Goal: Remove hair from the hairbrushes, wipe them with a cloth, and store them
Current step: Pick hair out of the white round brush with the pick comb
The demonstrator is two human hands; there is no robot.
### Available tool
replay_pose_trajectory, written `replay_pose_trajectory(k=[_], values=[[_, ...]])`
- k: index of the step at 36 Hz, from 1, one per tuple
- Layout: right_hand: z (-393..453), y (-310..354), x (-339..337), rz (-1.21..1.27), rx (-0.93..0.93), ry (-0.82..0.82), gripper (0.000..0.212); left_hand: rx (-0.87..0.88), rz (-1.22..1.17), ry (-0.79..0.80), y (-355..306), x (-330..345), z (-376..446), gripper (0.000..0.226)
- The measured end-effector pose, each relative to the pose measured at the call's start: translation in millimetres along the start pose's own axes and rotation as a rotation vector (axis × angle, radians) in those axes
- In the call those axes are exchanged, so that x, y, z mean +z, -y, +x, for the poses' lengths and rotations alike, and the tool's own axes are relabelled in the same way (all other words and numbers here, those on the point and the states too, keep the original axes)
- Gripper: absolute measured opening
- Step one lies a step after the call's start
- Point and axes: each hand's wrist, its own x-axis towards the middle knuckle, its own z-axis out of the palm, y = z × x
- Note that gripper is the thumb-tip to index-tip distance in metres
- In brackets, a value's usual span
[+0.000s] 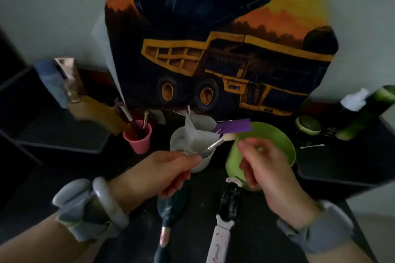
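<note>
Small brush (215, 144): held up over the white cup (193, 151), long axis running from the left hand (168, 172) up and to the right, pale tip (229, 136) just beside the green bowl (265, 151) rim. Left hand pinches the handle end, fingers curled round it. Right hand (267, 171) hovers over the bowl, nearest the tip; thumb and forefinger drawn close as if pinching something fine, other fingers loosely curled; what it holds is too blurred to tell. Judgement: picking hair off the tip, the right hand doing the pulling.

Two hairbrushes lie on the dark table below the hands, handles toward the person: dark one (168, 213) under the left hand, white-handled one (226, 215) under the right. Pink cup (139, 139) with tools stands left.
</note>
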Motion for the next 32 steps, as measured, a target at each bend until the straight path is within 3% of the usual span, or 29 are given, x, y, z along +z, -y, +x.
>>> replay_pose_trajectory(k=[4,7,11,17,21,24,26,29,32], values=[[33,-7,9,0.019,-0.19,-0.177,0.028,0.102,0.099,-0.024,9,6,24,0.041],[50,-5,18,0.04,-0.246,-0.161,0.014,0.167,0.135,-0.066,15,14,39,0.033],[58,1,22,0.028,-0.298,-0.174,0.026,0.24,0.096,-0.119,19,19,51,0.027],[8,16,0,0.098,-0.634,-0.237,0.024,0.49,0.115,-0.399,27,26,38,0.016],[-46,15,-19,0.211,-0.804,-0.232,0.034,0.676,0.276,-0.626,26,41,13,0.01],[-81,14,-27,0.317,-0.806,-0.131,0.035,0.804,0.52,-0.682,22,57,-13,0.039],[-102,6,-28,0.394,-0.762,-0.048,0.036,0.888,0.692,-0.658,24,73,-32,0.04],[-118,-7,-20,0.44,-0.672,0.009,0.037,0.926,0.672,-0.549,30,90,-47,0.02],[-124,-23,-9,0.449,-0.577,0.041,0.029,0.921,0.568,-0.532,44,100,-54,0.031]])
